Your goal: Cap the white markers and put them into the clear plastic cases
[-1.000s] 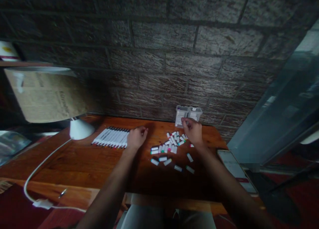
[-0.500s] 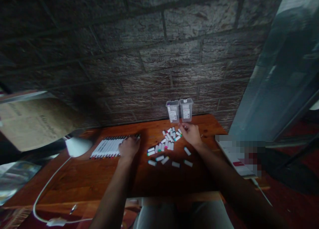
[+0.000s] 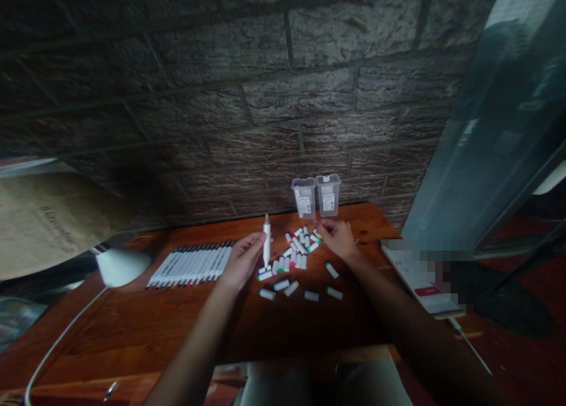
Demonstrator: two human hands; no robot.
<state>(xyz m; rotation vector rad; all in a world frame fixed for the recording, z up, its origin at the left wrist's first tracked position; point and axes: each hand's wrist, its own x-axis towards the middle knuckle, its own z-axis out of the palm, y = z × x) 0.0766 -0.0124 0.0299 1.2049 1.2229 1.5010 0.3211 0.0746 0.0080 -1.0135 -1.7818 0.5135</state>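
A rough block wall (image 3: pixel 309 70) backs the wooden table (image 3: pixel 128 326) in the head view. At the left edge of the heap of caps (image 3: pixel 299 244), the left hand (image 3: pixel 245 256) grips a marker (image 3: pixel 266 244) nearly upright, grey end up; a firm barrel hold, fingers off that end, seems best. At the heap's right, the right hand (image 3: pixel 339 238) has bent fingers; whether they grasp anything, I cannot tell. Clear tubs (image 3: pixel 328 201) stand behind the heap.

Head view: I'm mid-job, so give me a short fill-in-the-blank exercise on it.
The white marker is in the person's ____ hand.
Its grey tip points ____.
Seen from the camera, the short white pieces lie to the ____ of the marker row.
The clear containers number ____.

Missing words: left; upward; right; two.
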